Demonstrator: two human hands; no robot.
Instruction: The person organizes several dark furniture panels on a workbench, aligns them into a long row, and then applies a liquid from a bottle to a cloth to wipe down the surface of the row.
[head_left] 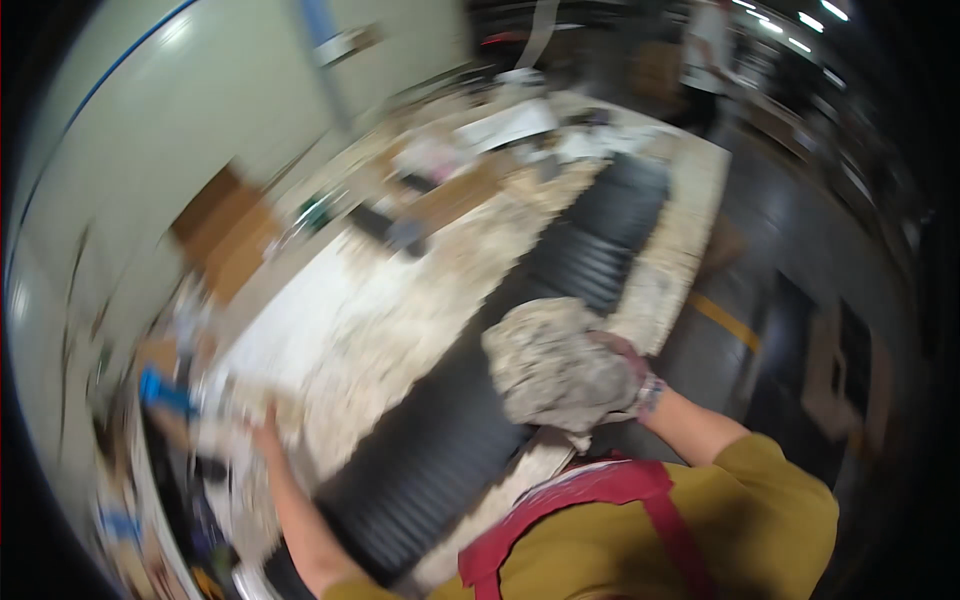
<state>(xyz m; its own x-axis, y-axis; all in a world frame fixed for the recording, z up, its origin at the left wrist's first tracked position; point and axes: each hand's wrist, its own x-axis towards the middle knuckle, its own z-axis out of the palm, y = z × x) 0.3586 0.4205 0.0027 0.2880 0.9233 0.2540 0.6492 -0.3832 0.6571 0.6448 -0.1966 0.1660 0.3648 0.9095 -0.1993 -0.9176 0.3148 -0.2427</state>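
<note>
One long worktable (690, 190), seemingly littered; right hand (620, 375) grip clamped on rag (550, 360), left hand (268, 432) grip unclear.

Motion blur smears the far clutter (470, 170); the rag (555, 365) hides the right hand's fingers.

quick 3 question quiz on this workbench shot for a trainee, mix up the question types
1. True or false: the right hand presses a crumpled rag on the black ribbed panel.
2. The left hand rests on: A) the pale worktop B) the rag C) a blue object
3. Fill in: the ribbed panel lies along the worktop's ____ edge.

Key: 1 true. 2 A. 3 right.
</note>
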